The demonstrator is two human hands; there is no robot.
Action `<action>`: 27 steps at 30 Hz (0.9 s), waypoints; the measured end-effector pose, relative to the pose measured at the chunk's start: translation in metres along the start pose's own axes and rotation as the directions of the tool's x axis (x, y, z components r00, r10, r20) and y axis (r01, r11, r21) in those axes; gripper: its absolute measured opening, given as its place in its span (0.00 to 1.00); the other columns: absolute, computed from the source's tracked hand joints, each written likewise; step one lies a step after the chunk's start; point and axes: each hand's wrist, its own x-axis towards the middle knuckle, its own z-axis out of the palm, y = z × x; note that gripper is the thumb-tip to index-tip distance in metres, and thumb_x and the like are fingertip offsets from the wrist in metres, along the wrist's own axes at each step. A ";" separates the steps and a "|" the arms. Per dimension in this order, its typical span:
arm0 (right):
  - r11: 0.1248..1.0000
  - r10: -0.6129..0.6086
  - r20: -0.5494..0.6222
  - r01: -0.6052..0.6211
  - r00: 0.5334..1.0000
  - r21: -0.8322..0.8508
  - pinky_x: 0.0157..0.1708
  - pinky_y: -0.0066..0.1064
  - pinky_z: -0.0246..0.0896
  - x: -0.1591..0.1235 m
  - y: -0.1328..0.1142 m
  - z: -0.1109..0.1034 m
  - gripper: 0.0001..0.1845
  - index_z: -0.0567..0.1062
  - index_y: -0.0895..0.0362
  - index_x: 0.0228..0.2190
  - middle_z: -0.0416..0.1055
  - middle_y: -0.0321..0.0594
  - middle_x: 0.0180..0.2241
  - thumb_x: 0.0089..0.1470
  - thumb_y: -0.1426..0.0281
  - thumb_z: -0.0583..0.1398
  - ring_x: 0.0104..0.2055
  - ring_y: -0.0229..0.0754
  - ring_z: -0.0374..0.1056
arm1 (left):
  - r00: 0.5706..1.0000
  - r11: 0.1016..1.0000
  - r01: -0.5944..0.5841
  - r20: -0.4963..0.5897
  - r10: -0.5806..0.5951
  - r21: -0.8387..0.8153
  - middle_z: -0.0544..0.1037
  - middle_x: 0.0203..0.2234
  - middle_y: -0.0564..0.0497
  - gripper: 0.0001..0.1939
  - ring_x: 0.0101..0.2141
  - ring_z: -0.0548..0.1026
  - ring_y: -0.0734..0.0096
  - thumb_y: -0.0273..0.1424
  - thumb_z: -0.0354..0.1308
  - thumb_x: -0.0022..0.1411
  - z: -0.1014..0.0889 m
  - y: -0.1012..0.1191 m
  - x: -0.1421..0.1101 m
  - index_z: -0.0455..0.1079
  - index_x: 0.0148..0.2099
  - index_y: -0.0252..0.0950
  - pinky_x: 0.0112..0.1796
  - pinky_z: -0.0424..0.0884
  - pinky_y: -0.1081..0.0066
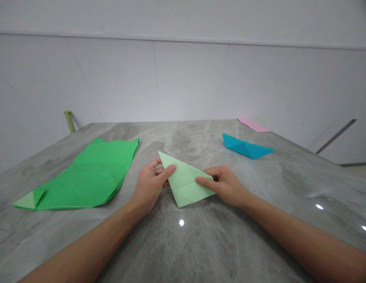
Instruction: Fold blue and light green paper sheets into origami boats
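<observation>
A pale green sheet of paper folded into a triangle [184, 182] lies on the grey marble table [200, 243] in front of me. My left hand [150, 184] pinches its left edge, thumb on top and fingers curled under. On the other side, my right hand [225, 184] grips the right edge, with its thumb pressed flat on the paper.
A stack of bright green sheets [88, 177] lies to the left, one corner turned up. A blue folded paper boat [244, 146] sits at the back right, a pink sheet [255, 125] beyond it. A white wall stands behind the table.
</observation>
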 end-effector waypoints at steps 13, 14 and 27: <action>0.985 0.057 0.278 -0.099 0.959 0.139 0.19 0.26 0.42 -0.002 0.004 0.002 0.26 0.66 0.60 0.18 0.56 0.31 0.17 0.51 0.51 0.61 0.19 0.30 0.49 | 0.997 0.886 -0.044 0.079 0.008 0.461 0.75 0.20 0.52 0.13 0.22 0.71 0.71 0.39 0.59 0.56 0.002 0.003 -0.007 0.70 0.31 0.34 0.22 0.63 0.75; 0.985 0.059 0.306 -0.105 0.950 0.138 0.19 0.26 0.43 -0.003 0.003 0.002 0.27 0.67 0.60 0.18 0.57 0.31 0.17 0.52 0.50 0.60 0.19 0.30 0.50 | 0.996 0.847 -0.086 0.054 0.067 0.524 0.72 0.19 0.53 0.14 0.21 0.68 0.73 0.41 0.56 0.58 0.002 0.002 -0.007 0.68 0.29 0.34 0.21 0.60 0.75; 0.966 0.064 0.261 -0.125 0.963 0.226 0.19 0.24 0.53 -0.003 0.001 0.008 0.25 0.71 0.60 0.18 0.66 0.34 0.15 0.47 0.52 0.65 0.17 0.31 0.59 | 0.941 0.583 -0.324 0.318 0.117 0.745 0.62 0.18 0.57 0.19 0.21 0.61 0.73 0.40 0.44 0.67 0.012 0.004 -0.019 0.56 0.24 0.38 0.25 0.54 0.72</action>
